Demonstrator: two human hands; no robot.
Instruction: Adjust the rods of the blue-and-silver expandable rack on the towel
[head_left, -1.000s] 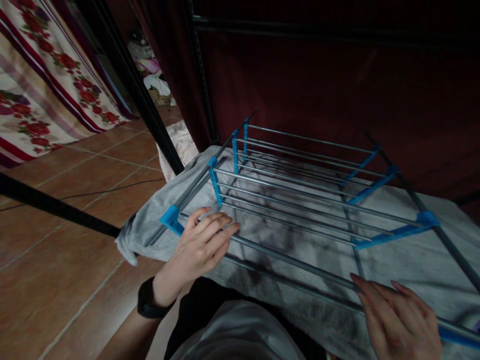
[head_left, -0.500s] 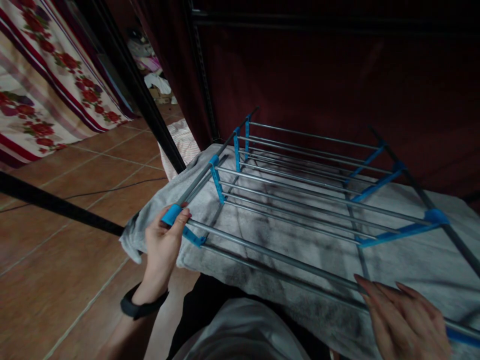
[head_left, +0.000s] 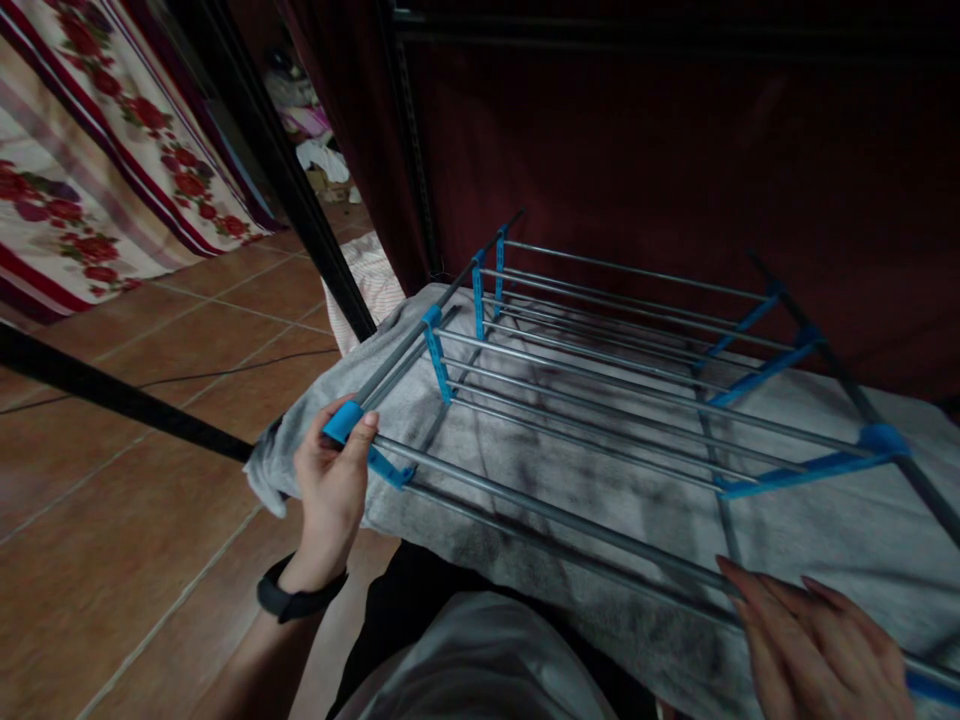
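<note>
A rack of grey metal tubes with blue plastic joints, apparently a shoe rack, lies on a grey blanket in front of me. My left hand, with a black band on its wrist, is closed around the blue corner joint at the near left. Its thumb presses on the end of the front tube. At the lower right, my right hand grips that same tube near the right corner. Its palm side is hidden. Several thin crossbars run between the blue side brackets.
Black metal posts and a low black bar stand at the left. A dark red curtain hangs behind the rack. A flowered cloth hangs over the tiled floor, where a thin cable lies.
The view has shifted slightly, so the surroundings sit a little farther right. Both hands keep their places on the rack, with no clear movement of it.
</note>
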